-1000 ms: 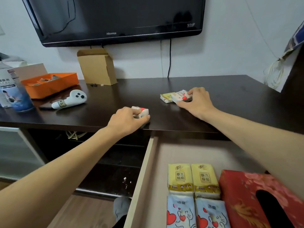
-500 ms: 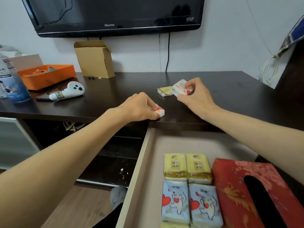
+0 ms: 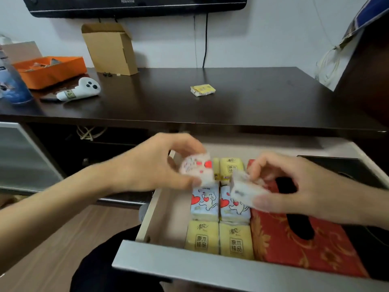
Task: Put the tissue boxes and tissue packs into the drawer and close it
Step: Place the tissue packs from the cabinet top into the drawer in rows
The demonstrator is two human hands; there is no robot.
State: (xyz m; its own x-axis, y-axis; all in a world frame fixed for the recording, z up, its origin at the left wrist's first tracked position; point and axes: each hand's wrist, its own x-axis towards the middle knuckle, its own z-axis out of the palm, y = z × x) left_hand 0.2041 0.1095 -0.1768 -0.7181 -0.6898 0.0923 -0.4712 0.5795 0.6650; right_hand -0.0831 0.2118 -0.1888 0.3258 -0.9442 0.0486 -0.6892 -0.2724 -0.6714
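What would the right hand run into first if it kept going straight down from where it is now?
Probably the blue heart-print tissue packs in the drawer, judging loosely; the right hand holds its white pack just above them.

**Dark desk against a white wall**

A dark brown desk [image 3: 242, 98] stands against a white wall [image 3: 263, 39]. Above the desk hangs a black television [image 3: 136, 6], with a black cable [image 3: 205, 41] dropping beneath it. Below the desk lies wood-plank floor [image 3: 69, 239].

Inside the pale wooden drawer [image 3: 166, 220], beside the red rectangular tissue box with gold ornament [image 3: 294, 247], lie plain yellow soft tissue packs [image 3: 202, 237] and light blue soft packs with red hearts [image 3: 204, 202]. The surface [image 3: 242, 102] is dark brown.
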